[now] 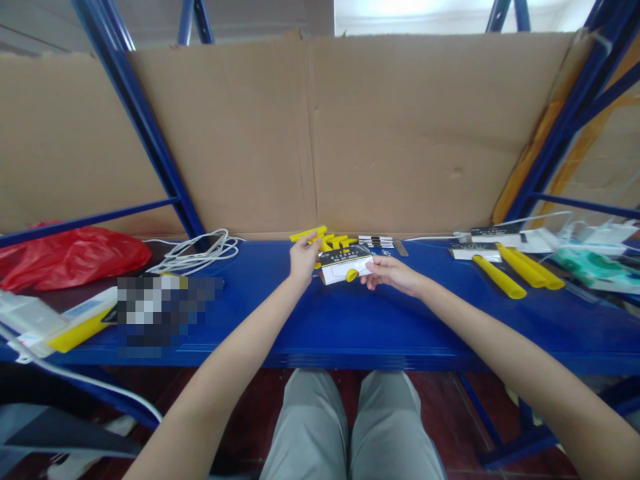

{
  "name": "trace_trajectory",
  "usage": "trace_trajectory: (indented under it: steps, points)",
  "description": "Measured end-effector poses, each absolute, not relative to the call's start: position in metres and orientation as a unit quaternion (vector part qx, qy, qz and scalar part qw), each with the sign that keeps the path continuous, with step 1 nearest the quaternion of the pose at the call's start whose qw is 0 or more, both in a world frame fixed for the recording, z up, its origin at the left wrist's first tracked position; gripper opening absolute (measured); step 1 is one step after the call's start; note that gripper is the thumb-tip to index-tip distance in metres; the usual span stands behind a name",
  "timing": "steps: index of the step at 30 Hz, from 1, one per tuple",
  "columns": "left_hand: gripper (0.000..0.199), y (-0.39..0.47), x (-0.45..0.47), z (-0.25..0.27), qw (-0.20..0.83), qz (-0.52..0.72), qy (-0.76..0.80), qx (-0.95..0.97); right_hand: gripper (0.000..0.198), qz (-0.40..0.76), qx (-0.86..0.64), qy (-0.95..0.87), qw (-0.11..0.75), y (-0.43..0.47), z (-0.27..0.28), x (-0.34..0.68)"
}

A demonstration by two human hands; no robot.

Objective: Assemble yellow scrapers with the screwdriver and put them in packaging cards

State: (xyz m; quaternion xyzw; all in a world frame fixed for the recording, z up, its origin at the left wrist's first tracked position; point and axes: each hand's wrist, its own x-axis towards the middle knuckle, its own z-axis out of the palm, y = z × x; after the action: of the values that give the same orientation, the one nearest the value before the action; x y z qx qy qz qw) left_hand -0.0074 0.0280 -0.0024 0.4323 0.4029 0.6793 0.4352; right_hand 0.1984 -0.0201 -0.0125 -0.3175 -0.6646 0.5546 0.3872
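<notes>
My right hand (393,275) grips the right end of a small black-and-white box (336,271), held tilted above the blue bench. A rounded yellow piece (353,275) shows at the box's lower front. My left hand (303,261) is at the box's upper left, thumb and fingers closed together. Its fingertips overlap a yellow strip (300,236) behind them; what they pinch is unclear. Just behind the box lie several short yellow pieces (341,241) and a stack of black-and-white strips (376,241).
The blue bench (400,327) meets a cardboard wall (400,133). Yellow tubes (500,277) and flat boxes (475,251) lie on the right beside a green bag (585,263). To the left are a white cable coil (200,253), a red bag (75,257) and a yellow tube (80,331).
</notes>
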Motion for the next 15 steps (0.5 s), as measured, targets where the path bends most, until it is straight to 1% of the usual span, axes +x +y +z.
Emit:
trace_trajectory:
  steps: [2,10,15]
  points:
    - [0.032,0.028,-0.006,-0.003,0.436,0.683,0.4,0.428,0.031,0.556,-0.314,-0.668,0.383,-0.02,-0.012,0.198]
    - [0.03,0.034,-0.008,-0.004,0.436,0.675,0.427,0.414,0.026,0.543,-0.306,-0.679,0.388,-0.018,-0.014,0.197]
    - [0.033,0.038,-0.009,-0.009,0.467,0.658,0.405,0.429,0.026,0.561,-0.292,-0.679,0.373,-0.019,-0.014,0.195]
